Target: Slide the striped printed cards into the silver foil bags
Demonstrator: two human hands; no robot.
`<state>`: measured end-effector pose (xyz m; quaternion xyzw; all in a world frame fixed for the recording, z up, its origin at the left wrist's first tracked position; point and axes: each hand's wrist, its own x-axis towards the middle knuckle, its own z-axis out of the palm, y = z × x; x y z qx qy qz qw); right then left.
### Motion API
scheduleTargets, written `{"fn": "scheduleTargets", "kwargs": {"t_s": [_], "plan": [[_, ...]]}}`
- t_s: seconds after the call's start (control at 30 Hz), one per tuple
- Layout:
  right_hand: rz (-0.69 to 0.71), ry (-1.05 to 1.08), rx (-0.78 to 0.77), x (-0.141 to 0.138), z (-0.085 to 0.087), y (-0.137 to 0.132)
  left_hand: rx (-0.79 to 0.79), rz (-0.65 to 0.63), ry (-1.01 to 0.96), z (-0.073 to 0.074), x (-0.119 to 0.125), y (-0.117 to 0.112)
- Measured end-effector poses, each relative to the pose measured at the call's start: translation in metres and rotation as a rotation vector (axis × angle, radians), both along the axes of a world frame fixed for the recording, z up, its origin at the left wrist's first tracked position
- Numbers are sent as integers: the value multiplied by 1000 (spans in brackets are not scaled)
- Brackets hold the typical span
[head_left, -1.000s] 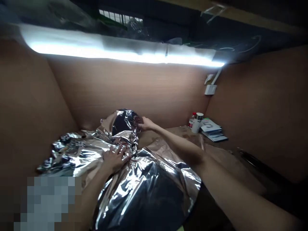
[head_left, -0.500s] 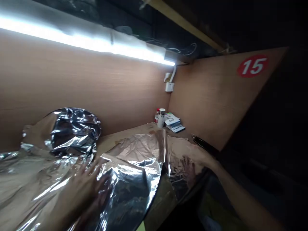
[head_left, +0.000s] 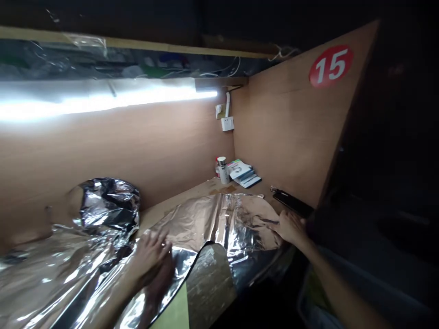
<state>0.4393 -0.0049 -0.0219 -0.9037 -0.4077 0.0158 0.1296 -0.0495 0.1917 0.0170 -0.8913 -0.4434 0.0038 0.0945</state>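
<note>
A wide sheet of shiny silver film (head_left: 192,224) lies spread and creased over the table. My left hand (head_left: 152,253) rests on it with the fingers spread, its reflection showing below. At the sheet's right edge is my right hand (head_left: 291,227), with one digit stretched over the film and the others curled at the edge. More silver film (head_left: 61,269) lies rumpled at the left, with a raised, rounded bulge (head_left: 109,205) by the back wall.
A bottle (head_left: 223,171) and a stack of booklets (head_left: 242,171) stand in the back corner. A black object (head_left: 291,202) lies beyond my right hand. A light tube (head_left: 137,97) and a socket (head_left: 227,124) are on the back wall; a side panel (head_left: 291,137) bounds the right.
My view has turned right. The film's right part now lies flatter and shifted, baring more tabletop near its front edge. My right hand has come to the film's right edge; my left hand still rests on it.
</note>
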Motion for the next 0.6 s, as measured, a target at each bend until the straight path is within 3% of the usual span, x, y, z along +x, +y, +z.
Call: {"fn": "scheduleTargets", "kwargs": {"t_s": [0.03, 0.1, 0.2, 0.33, 0.43, 0.47, 0.53, 0.6], "plan": [[0, -1, 8, 5, -6, 0, -123, 95, 19, -2, 24, -6], [26, -15, 23, 16, -19, 1, -168, 188, 27, -8, 61, -11], [114, -8, 93, 32, -27, 11, -183, 248, 28, -11, 85, -2], [94, 144, 273, 41, 4, 20, -216, 238, 38, 5, 87, 5], [56, 139, 313, 45, 17, 4, -173, 228, 22, 14, 97, -12], [33, 125, 347, 47, 11, -6, -108, 178, -14, 13, 105, -23], [-60, 246, 583, 47, -15, -35, -4, -148, -154, 7, 122, -58], [-175, 472, 829, 37, -53, -68, -120, -484, -190, -2, 143, -105]]}}
